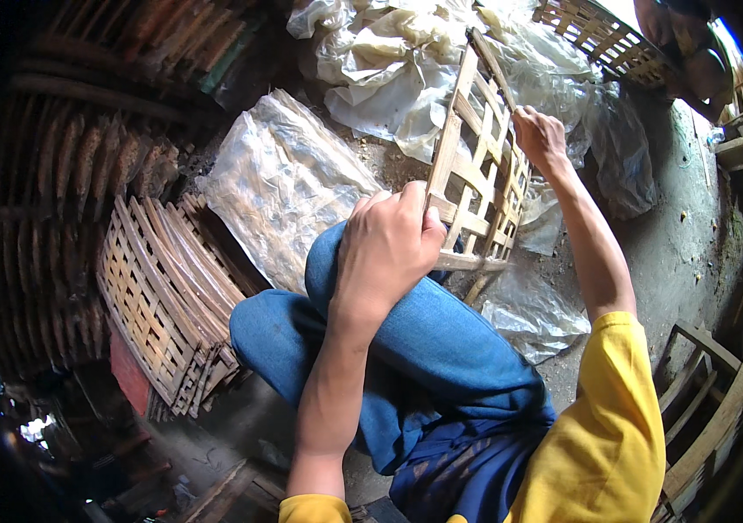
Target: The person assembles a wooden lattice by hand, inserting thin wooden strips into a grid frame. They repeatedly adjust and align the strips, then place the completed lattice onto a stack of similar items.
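A woven bamboo panel [473, 179] with a wooden frame stands tilted above my knees. My left hand [391, 247] is closed around its near left edge, thumb toward the weave. Farther off, on the panel's right edge, my right hand [539, 136] is closed with its fingers gripping the frame. The panel's lower corner comes down beside my raised knee in blue jeans. What lies behind the panel is partly hidden by its slats.
A stack of similar woven panels [158, 301] stands at the left. Crumpled plastic sheeting [389, 65] lies at the back, with a folded plastic sheet [289, 179] nearer. A wooden crate frame [710, 405] is at the right. Another woven panel [603, 37] is at the far right.
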The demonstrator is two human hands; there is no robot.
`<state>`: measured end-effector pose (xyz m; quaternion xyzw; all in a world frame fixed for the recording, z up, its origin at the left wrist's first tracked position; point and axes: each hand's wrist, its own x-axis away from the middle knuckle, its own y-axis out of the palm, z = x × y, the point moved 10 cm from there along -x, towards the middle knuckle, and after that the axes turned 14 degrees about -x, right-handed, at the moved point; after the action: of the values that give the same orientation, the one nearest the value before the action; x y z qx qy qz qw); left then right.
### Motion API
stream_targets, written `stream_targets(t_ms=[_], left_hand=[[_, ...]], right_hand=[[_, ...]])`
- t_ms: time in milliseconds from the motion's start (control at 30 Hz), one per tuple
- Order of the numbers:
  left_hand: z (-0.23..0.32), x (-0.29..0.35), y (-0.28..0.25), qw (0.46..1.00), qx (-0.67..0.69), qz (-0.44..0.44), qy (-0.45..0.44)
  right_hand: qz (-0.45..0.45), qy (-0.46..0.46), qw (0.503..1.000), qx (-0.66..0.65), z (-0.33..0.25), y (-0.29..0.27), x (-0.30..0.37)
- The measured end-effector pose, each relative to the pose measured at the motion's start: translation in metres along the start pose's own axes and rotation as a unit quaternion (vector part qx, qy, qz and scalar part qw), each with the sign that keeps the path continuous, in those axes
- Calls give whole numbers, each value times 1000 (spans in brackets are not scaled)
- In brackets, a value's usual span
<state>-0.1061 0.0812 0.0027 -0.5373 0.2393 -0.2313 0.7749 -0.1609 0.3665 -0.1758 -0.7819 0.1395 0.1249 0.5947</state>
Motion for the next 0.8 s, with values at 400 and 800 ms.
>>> stream_targets(t_ms=[400, 800], left_hand=[[2, 5, -5, 1000, -11, 19, 7], [10, -1, -2, 1000, -7, 0, 7]], right_hand=[[-111, 296, 945, -87, 87, 23, 172], [140, 151, 972, -117, -7, -85, 23]])
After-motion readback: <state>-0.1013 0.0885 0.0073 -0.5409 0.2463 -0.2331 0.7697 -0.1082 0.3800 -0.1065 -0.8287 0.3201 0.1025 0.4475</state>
